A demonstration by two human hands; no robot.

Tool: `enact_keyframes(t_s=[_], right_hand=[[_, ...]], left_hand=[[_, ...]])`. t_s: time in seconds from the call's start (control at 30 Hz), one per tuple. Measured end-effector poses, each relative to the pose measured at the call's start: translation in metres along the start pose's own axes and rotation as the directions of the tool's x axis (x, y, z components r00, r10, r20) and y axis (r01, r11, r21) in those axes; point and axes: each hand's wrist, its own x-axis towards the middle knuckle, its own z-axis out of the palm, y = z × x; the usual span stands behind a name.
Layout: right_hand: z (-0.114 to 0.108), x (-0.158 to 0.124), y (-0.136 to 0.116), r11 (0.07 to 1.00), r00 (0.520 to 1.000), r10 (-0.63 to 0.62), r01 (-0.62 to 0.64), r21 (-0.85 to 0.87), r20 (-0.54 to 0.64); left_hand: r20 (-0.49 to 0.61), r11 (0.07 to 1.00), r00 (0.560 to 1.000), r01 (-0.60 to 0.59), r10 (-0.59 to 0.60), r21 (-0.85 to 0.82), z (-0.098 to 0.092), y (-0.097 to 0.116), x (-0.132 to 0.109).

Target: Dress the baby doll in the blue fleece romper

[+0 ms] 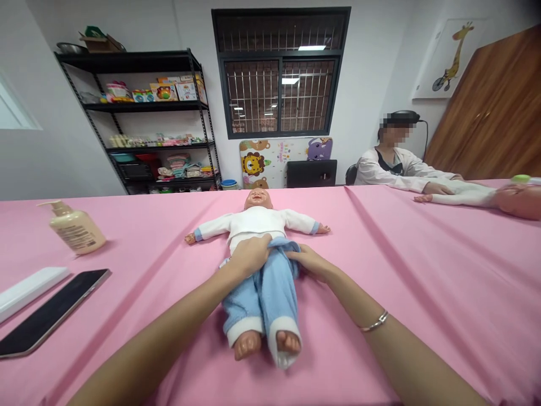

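A baby doll (257, 200) lies on its back on the pink cloth (359, 316), feet toward me and arms spread. It wears a white top (256, 221) with blue cuffs and light blue trousers (276, 287) with white cuffs. My left hand (252, 254) lies over the doll's waist, its fingers closed on the trousers' waistband. At the other side of the waist, my right hand (310, 262) pinches the waistband's edge, thumb on the outside and fingers partly hidden by the fabric. Both bare feet stick out of the trouser legs.
On the left are a pump bottle (78, 228), a phone (53, 313) and a white case (29, 290). A person (395, 155) at the far right handles another doll (486, 194). A loaded shelf (143, 107) stands behind the table, beside the window.
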Motion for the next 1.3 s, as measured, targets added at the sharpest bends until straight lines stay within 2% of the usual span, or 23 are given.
enact_keyframes(t_s=[0.07, 0.1, 0.17, 0.23, 0.3, 0.37, 0.43, 0.53, 0.6, 0.67, 0.73, 0.8, 0.87, 0.9, 0.93, 1.0, 1.1, 1.17, 1.23, 1.3], right_hand=[[-0.003, -0.007, -0.004, 0.991, 0.978, 0.037, -0.061, 0.115, 0.203], [-0.003, -0.010, -0.006, 0.991, 0.960, 0.035, -0.071, 0.118, 0.279], [-0.003, -0.013, -0.008, 1.000, 0.942, 0.006, -0.013, 0.019, 0.335], [-0.001, -0.008, -0.004, 0.981, 0.965, -0.077, 0.118, -0.154, 0.250], [0.000, 0.002, 0.004, 0.910, 0.967, -0.249, 0.252, -0.329, 0.050], [0.000, 0.014, 0.012, 0.824, 0.896, -0.425, 0.323, -0.465, -0.129], [-0.002, 0.023, 0.018, 0.791, 0.849, -0.492, 0.342, -0.508, -0.194], [-0.005, 0.028, 0.020, 0.850, 0.872, -0.456, 0.367, -0.377, -0.180], [-0.007, 0.027, 0.019, 0.906, 0.894, -0.399, 0.350, -0.239, -0.203], [-0.009, 0.026, 0.020, 0.948, 0.924, -0.313, 0.291, -0.129, -0.220], [-0.009, 0.026, 0.021, 0.971, 0.944, -0.237, 0.232, -0.050, -0.231], [-0.009, 0.028, 0.021, 0.981, 0.943, -0.179, 0.192, 0.018, -0.279], [-0.008, 0.029, 0.019, 0.983, 0.937, -0.125, 0.162, 0.089, -0.326], [-0.008, 0.028, 0.016, 0.979, 0.938, -0.108, 0.158, 0.129, -0.329], [-0.007, 0.027, 0.013, 0.973, 0.946, -0.104, 0.161, 0.166, -0.308], [-0.005, 0.023, 0.007, 0.961, 0.967, -0.144, 0.188, 0.205, -0.209], [0.000, 0.015, -0.001, 0.975, 0.977, -0.206, 0.209, 0.080, -0.047], [0.003, 0.011, -0.003, 0.972, 0.975, -0.221, 0.218, -0.083, -0.023], [0.007, 0.008, -0.004, 0.953, 0.972, -0.235, 0.224, -0.205, -0.028], [0.011, 0.008, -0.004, 0.932, 0.970, -0.242, 0.225, -0.284, -0.027]], left_hand=[[-0.058, 0.995, 0.996, 0.071, -0.067, 0.070, 0.003, 0.001, -0.001], [-0.096, 0.992, 0.992, 0.091, -0.083, 0.085, 0.004, 0.001, -0.003], [-0.166, 0.993, 0.983, 0.090, -0.076, 0.078, 0.004, 0.000, -0.004], [-0.164, 0.998, 0.985, 0.053, -0.045, 0.044, 0.003, -0.002, -0.005], [-0.100, 1.000, 0.995, 0.015, -0.015, 0.000, 0.003, -0.004, -0.005], [-0.042, 0.999, 0.999, -0.008, 0.006, -0.045, 0.003, -0.005, -0.005], [-0.015, 0.995, 0.999, -0.042, 0.041, -0.087, 0.002, -0.006, -0.006], [-0.035, 0.973, 0.994, -0.108, 0.103, -0.204, -0.002, -0.012, -0.007], [-0.118, 0.934, 0.985, -0.159, 0.127, -0.319, -0.009, -0.022, -0.011], [-0.223, 0.889, 0.972, -0.169, 0.079, -0.425, -0.015, -0.035, -0.018], [-0.255, 0.847, 0.966, -0.109, -0.033, -0.520, -0.019, -0.051, -0.031], [-0.154, 0.793, 0.983, -0.012, -0.103, -0.609, -0.018, -0.066, -0.048], [0.025, 0.758, 0.998, 0.063, -0.062, -0.649, -0.013, -0.077, -0.065], [0.078, 0.750, 0.996, 0.079, -0.037, -0.657, -0.011, -0.080, -0.072], [0.089, 0.743, 0.996, 0.075, -0.020, -0.666, -0.008, -0.081, -0.076], [-0.002, 0.746, 0.999, 0.024, -0.035, -0.666, -0.006, -0.081, -0.075], [-0.199, 0.768, 0.971, -0.027, -0.132, -0.639, -0.005, -0.075, -0.054], [-0.268, 0.753, 0.939, -0.016, -0.214, -0.657, -0.003, -0.071, -0.032], [-0.259, 0.703, 0.929, 0.001, -0.264, -0.711, 0.004, -0.068, -0.011], [-0.204, 0.667, 0.940, 0.033, -0.274, -0.744, 0.014, -0.065, 0.002]])
